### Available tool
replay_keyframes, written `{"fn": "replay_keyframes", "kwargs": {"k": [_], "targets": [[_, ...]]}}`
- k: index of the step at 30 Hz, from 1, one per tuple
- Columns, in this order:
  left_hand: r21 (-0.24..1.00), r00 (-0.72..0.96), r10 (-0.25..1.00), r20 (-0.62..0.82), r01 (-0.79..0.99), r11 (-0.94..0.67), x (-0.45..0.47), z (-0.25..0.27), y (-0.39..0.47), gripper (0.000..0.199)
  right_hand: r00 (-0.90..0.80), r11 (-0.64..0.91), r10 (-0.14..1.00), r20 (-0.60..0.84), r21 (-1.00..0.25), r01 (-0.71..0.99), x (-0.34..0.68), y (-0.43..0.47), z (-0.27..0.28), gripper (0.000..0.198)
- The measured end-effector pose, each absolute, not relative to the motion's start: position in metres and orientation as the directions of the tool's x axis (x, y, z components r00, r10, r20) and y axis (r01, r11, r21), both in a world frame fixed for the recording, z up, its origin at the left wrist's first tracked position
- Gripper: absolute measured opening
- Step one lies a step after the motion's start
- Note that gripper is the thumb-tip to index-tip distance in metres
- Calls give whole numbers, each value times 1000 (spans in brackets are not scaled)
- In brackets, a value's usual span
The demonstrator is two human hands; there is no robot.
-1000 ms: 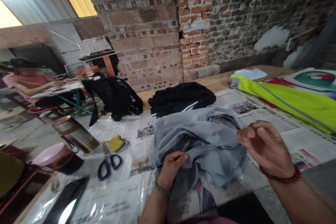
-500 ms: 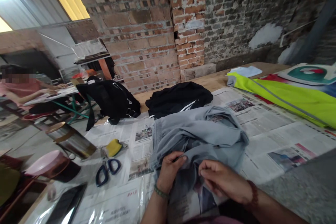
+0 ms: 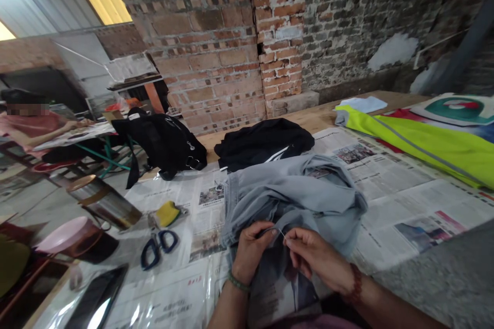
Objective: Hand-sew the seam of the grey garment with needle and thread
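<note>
Left hand (image 3: 250,248) is pinching crumpled grey fabric garment (image 3: 295,182), right hand (image 3: 319,258) is pinching thin silvery needle (image 3: 281,233), blue-handled metal scissors (image 3: 150,252) are lying left of both.

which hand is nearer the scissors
The left hand: it grips the grey cloth to the right of the scissors, while the right hand is farther right, beyond the left one.

The grey garment (image 3: 295,182) is matt cloth, the flask (image 3: 108,202) shiny metal, and the wall (image 3: 210,61) rough brick.
</note>
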State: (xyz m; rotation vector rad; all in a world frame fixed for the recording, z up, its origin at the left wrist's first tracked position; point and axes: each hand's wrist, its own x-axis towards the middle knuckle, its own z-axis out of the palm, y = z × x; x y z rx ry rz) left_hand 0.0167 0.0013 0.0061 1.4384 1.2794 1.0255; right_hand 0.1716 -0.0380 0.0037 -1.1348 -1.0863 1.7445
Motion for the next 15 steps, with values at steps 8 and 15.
{"fn": "replay_keyframes", "kwargs": {"k": [8,15], "targets": [[957,157,985,73,267,-113,16,8,1,13,-302,-341,910,-284,-927,-157,171,-38,0,37],[928,237,953,186,277,-250,17,13,-1,11,-237,-295,937,-257,-945,-144,168,-37,-5,36]]}}
